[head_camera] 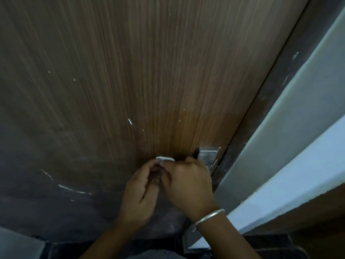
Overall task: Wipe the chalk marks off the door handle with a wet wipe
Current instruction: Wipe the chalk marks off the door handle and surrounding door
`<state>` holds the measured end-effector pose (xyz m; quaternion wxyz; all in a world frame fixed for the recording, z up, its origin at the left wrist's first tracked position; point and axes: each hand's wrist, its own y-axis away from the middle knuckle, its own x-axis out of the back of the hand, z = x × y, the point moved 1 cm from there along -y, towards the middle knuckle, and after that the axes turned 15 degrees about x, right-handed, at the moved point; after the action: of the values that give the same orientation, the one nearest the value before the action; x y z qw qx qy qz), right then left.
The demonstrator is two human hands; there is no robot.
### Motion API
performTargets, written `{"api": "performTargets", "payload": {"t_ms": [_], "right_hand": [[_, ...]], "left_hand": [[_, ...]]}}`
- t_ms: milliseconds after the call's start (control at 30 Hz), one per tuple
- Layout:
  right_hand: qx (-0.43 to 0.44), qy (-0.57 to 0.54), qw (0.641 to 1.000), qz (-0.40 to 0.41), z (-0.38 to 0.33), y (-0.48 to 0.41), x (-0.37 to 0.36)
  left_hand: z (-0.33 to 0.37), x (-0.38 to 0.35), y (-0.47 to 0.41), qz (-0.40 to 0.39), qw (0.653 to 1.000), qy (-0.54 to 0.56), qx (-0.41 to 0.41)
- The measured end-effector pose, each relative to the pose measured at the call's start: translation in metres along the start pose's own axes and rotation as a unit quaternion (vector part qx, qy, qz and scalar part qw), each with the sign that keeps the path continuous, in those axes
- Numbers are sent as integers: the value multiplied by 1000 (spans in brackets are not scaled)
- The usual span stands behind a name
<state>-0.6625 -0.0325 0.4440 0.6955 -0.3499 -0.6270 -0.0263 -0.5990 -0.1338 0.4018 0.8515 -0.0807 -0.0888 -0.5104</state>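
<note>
Wet wipe (165,158) pinched between both my hands, left (142,191) and right (188,186), low centre; handle hidden; next, rub it.

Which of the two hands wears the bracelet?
The right hand, nearest the metal door plate. A silver bangle circles its wrist; the left hand's wrist is bare. Both hands meet at the white wipe.
</note>
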Motion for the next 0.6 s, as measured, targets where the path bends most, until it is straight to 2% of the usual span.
{"api": "performTargets", "payload": {"t_ms": [233, 400, 533, 600], "right_hand": [[-23, -89, 992, 85, 14, 6, 1], [0, -58, 981, 184, 27, 22, 7], [-43, 5, 964, 262, 44, 42, 17], [-58, 62, 958, 275, 54, 51, 22]], "left_hand": [[6, -6, 1, -6, 997, -58, -47], [14, -11, 2, -19, 991, -92, -100], [19, -15, 2, -17, 979, -139, -146], [20, -17, 2, -4, 977, -149, -155]]}}
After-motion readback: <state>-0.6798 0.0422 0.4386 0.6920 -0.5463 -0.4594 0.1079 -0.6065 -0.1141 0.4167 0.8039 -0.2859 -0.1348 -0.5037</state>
